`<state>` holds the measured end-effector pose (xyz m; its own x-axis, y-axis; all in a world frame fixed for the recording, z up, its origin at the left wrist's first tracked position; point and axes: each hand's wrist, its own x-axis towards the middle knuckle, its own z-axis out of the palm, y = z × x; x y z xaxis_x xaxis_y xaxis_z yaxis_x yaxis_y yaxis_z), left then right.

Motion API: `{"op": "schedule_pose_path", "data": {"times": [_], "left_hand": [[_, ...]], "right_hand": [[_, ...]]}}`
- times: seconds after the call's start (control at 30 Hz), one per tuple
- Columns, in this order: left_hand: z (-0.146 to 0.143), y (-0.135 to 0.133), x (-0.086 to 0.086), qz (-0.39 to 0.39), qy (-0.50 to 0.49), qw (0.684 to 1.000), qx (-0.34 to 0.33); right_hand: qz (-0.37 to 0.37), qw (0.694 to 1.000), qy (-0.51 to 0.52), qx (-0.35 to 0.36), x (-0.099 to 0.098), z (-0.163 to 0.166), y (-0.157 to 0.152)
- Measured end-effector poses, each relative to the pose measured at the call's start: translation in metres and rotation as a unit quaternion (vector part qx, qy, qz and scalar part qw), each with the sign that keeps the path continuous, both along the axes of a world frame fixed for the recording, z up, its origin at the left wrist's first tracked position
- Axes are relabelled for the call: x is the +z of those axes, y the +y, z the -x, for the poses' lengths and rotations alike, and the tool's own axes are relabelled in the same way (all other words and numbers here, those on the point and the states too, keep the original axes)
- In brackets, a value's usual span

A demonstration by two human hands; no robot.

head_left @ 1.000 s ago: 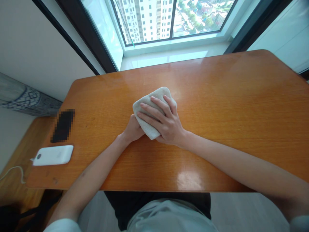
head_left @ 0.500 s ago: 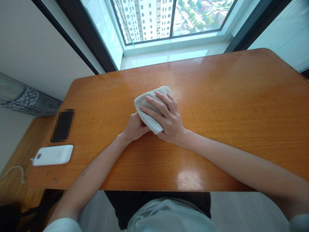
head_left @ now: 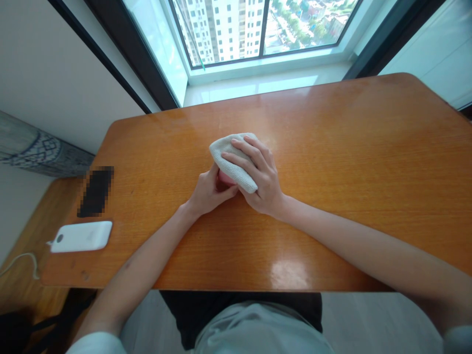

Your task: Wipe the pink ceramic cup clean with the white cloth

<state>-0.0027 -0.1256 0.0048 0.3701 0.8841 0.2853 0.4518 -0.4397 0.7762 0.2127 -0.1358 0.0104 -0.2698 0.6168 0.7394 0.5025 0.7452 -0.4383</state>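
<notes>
My right hand [head_left: 262, 178] is wrapped over a folded beige cloth [head_left: 229, 156] at the middle of the orange wooden table [head_left: 332, 147]. The cloth is draped over a pink object [head_left: 223, 178], of which only a small part shows under the cloth's near edge. My left hand [head_left: 207, 192] curls around that pink object from the near left side, its fingertips tucked under the cloth. Both hands rest close together above the tabletop.
A white power bank [head_left: 81, 236] with a cable lies near the table's left front corner, and a dark blurred phone [head_left: 96, 191] lies just behind it. A large window [head_left: 254, 29] stands beyond the far edge. A patterned curtain [head_left: 37, 150] hangs at left.
The cloth and my right hand have shifted a little to the right and tilted up. A pink object has come into sight under the cloth. My left hand has moved slightly forward.
</notes>
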Motion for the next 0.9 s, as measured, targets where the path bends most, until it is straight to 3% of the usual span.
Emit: {"op": "schedule_pose_path", "data": {"times": [0.57,0.9], "left_hand": [[-0.002,0.001,0.003,-0.041,0.006,0.999,0.012],[-0.001,0.001,0.003,-0.072,0.011,0.997,0.008]], "right_hand": [[0.030,0.997,0.077,0.014,0.004,0.000,0.005],[0.109,0.976,0.183,0.038,-0.002,-0.001,0.016]]}}
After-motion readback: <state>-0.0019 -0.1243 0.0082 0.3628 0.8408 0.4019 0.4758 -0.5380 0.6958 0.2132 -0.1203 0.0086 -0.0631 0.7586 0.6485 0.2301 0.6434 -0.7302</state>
